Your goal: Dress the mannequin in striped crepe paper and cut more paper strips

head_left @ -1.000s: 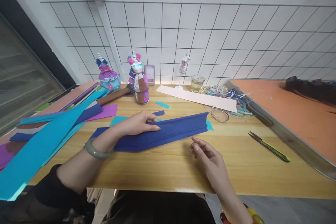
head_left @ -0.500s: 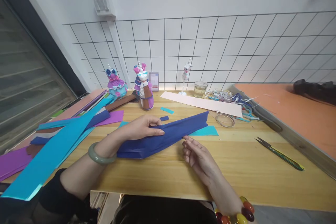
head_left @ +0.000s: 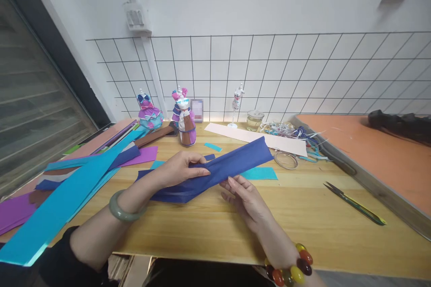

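A folded dark blue strip of crepe paper (head_left: 235,161) slants up to the right over the table. My left hand (head_left: 186,168), with a jade bangle at the wrist, is closed on its middle, thumb on top. My right hand (head_left: 240,190) pinches the strip's lower edge with thumb and forefinger; the other fingers curl beneath. The right end of the strip rises off the tabletop, its folds partly opened. Under it lies a turquoise strip (head_left: 261,173). Small scraps, one turquoise (head_left: 213,147) and one blue (head_left: 209,157), rest just beyond.
Long coloured strips (head_left: 90,175) overlap at left. Behind stand two dressed miniature mannequins (head_left: 150,112), a bare one (head_left: 237,98) and a glass cup (head_left: 255,121). A pale pink strip (head_left: 256,136), hoops (head_left: 285,160), tangled ribbons (head_left: 289,131) and thread snips (head_left: 355,204) lie right, beside an orange-topped board (head_left: 367,157).
My right hand has slid slightly left along the strip's lower edge. The strip's right end has spread wider and flatter. My left hand keeps its hold. The camera view has tilted up a little.
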`<act>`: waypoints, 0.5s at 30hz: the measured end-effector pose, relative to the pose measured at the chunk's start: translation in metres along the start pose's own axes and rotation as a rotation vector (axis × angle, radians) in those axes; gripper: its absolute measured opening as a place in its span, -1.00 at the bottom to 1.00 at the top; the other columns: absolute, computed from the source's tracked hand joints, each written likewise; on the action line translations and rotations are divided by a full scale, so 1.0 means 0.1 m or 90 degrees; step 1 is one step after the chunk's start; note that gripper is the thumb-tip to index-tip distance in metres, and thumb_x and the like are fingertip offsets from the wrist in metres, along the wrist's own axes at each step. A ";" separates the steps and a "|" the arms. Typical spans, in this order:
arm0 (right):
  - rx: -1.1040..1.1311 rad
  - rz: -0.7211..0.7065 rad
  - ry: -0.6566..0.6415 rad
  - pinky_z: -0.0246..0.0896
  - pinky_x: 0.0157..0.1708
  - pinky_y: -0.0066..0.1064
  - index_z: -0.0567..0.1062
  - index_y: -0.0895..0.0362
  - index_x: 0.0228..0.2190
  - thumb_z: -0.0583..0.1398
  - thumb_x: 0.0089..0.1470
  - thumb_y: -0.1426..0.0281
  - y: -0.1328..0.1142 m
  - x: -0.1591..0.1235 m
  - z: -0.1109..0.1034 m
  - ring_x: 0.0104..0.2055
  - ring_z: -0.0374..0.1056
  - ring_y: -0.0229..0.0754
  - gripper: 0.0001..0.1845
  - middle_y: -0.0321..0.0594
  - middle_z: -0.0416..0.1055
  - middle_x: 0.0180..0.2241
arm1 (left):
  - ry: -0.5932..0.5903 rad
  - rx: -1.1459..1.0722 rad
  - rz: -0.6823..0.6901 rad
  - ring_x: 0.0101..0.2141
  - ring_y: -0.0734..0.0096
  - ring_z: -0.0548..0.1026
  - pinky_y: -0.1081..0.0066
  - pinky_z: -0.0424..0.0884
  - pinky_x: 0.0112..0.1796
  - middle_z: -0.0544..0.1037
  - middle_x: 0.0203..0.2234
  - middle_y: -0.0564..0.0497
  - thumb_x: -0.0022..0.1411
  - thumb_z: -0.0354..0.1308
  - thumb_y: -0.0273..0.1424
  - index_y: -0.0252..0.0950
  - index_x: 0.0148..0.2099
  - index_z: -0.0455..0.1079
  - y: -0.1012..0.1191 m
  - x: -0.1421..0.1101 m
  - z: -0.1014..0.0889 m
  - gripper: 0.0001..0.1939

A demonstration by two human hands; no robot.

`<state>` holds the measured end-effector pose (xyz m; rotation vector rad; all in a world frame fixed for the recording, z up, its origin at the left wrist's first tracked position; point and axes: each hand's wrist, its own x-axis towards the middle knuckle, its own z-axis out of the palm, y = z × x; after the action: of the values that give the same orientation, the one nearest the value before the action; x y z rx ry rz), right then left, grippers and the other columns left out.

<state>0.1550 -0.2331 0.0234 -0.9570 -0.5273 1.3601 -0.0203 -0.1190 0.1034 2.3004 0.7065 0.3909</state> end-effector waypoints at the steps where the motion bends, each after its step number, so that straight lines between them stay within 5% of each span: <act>1: 0.002 -0.003 -0.018 0.26 -0.22 -0.34 0.51 0.08 -0.39 0.37 -0.19 0.25 0.00 0.01 0.01 -0.12 0.35 -0.15 -0.73 -0.21 0.50 -0.24 | 0.004 0.009 0.007 -0.48 0.53 0.28 0.53 0.18 -0.44 0.41 -0.52 0.10 0.13 0.14 -0.15 -0.33 -0.32 0.43 0.01 -0.01 0.01 -0.69; 9: 0.044 -0.058 -0.003 0.24 -0.16 -0.28 0.50 0.10 -0.60 0.38 -0.20 0.29 0.01 0.09 0.02 -0.27 0.40 -0.21 -0.81 -0.27 0.55 -0.38 | 0.035 0.050 0.082 -0.43 0.52 0.37 0.53 0.24 -0.36 0.48 -0.48 0.10 0.19 0.11 -0.21 -0.28 -0.29 0.46 0.14 -0.02 0.04 -0.76; 15: 0.068 -0.103 -0.105 0.27 -0.15 -0.19 0.55 0.08 -0.48 0.35 -0.16 0.25 -0.15 0.07 0.11 -0.21 0.42 -0.13 -0.81 -0.24 0.56 -0.32 | 0.050 0.085 0.126 -0.42 0.51 0.38 0.52 0.25 -0.35 0.49 -0.45 0.10 0.21 0.08 -0.26 -0.26 -0.27 0.45 0.24 0.07 0.00 -0.80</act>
<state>0.1559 -0.2222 0.0399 -0.7030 -0.6367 1.3138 -0.0060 -0.1296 0.1203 2.5028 0.5594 0.5418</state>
